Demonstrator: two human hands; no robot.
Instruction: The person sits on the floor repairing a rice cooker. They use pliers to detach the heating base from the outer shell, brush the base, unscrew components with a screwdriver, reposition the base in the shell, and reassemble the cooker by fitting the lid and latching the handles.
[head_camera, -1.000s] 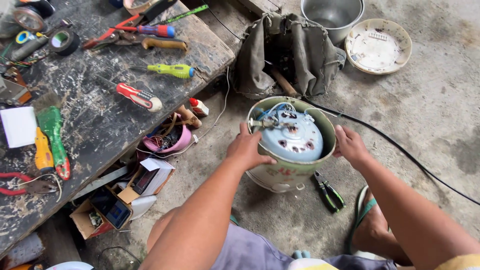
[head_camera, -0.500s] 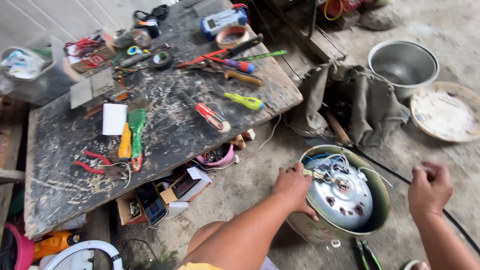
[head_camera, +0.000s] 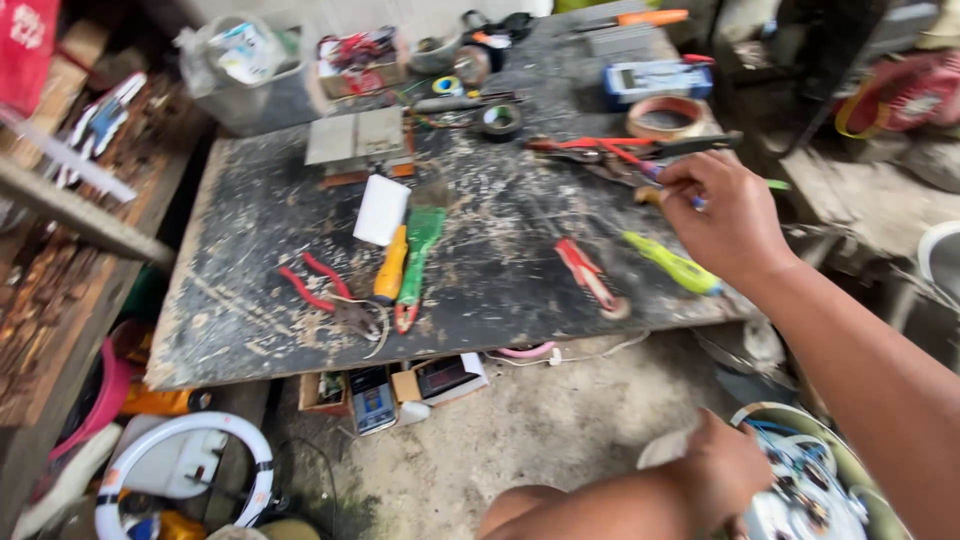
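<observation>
While the left hand (head_camera: 735, 470) rests open on the upturned cooker base (head_camera: 810, 495), right hand (head_camera: 725, 215) pinching a red-handled tool (head_camera: 640, 160).

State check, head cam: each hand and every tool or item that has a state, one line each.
right hand: over the table, fingers closed on a small tool
left hand: resting on the appliance rim
round appliance: base exposed, wiring visible
red pliers: handles spread, lying flat
yellow-green screwdriver: lying loose
red screwdriver: lying loose
tape roll: lying flat
</observation>
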